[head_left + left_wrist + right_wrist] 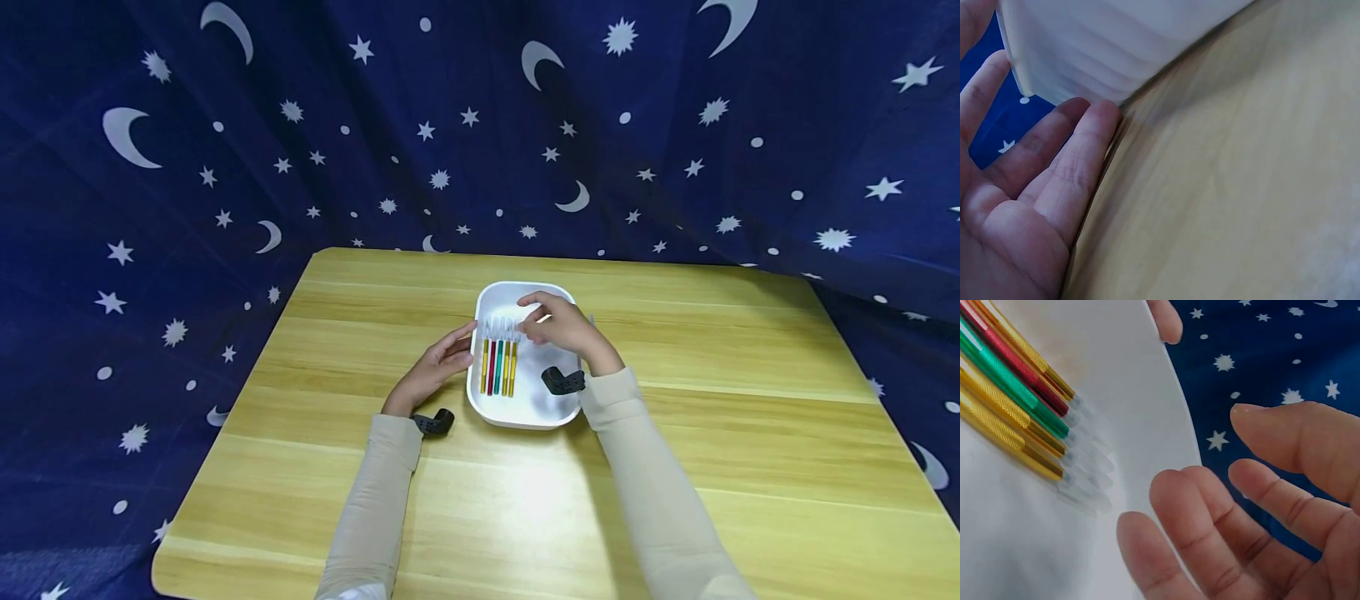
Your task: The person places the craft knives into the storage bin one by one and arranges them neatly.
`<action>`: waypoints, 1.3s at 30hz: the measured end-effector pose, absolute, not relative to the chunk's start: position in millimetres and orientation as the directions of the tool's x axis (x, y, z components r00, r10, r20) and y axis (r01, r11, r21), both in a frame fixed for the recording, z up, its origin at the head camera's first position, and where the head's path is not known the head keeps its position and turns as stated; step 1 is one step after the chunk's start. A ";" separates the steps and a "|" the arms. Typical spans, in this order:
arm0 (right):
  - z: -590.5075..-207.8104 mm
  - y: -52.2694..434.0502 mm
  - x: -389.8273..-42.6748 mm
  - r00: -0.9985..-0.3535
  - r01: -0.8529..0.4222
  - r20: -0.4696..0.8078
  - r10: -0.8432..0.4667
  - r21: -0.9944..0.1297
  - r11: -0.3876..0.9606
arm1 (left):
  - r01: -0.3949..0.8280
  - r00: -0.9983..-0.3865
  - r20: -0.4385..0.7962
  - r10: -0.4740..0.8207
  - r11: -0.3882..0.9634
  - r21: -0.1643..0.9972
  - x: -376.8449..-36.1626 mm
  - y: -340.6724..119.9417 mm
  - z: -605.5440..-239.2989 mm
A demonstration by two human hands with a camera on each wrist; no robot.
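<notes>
A white tray (543,408) stands on the table. In its left half several slim craft knives (498,367) with knurled metal handles, gold, red and green, lie side by side; clear caps (498,327) cover their far ends. My left hand (435,367) is at the tray's left side, its fairly straight fingertips touching the outer wall in the left wrist view. Over the tray, close to the caps, hovers my right hand (558,325). Its fingers (1191,537) are loosely bent and spread from the thumb, with nothing between them in the right wrist view.
The wooden table (750,400) extends around the tray. A dark blue cloth (465,125) with moons and stars hangs behind and at the sides. Black wrist mounts (433,422) sit on both wrists. A thin bluish tip (592,319) shows past the tray's right edge.
</notes>
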State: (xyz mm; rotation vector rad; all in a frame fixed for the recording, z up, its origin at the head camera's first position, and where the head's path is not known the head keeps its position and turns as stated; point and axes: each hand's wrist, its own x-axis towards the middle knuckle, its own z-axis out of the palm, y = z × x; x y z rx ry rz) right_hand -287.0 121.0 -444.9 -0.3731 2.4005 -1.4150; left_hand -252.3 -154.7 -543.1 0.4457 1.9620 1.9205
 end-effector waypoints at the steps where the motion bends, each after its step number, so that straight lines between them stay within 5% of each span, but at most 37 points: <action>1: -444.2 123.1 -285.7 -0.912 -0.068 -0.134 -0.387 -0.882 0.467 | -0.025 -0.887 -0.035 0.461 0.028 0.999 -252.1 -154.7 -542.8; 15: -440.8 151.8 -262.0 -0.921 -0.271 0.121 -0.370 -0.883 0.384 | -0.014 -0.888 -0.027 0.460 0.032 0.999 -252.9 -155.0 -545.1; 39: -463.4 197.2 -240.5 -0.920 -0.349 0.239 -0.310 -0.860 0.372 | -0.034 -0.885 -0.035 0.464 0.012 0.999 -251.1 -154.0 -542.9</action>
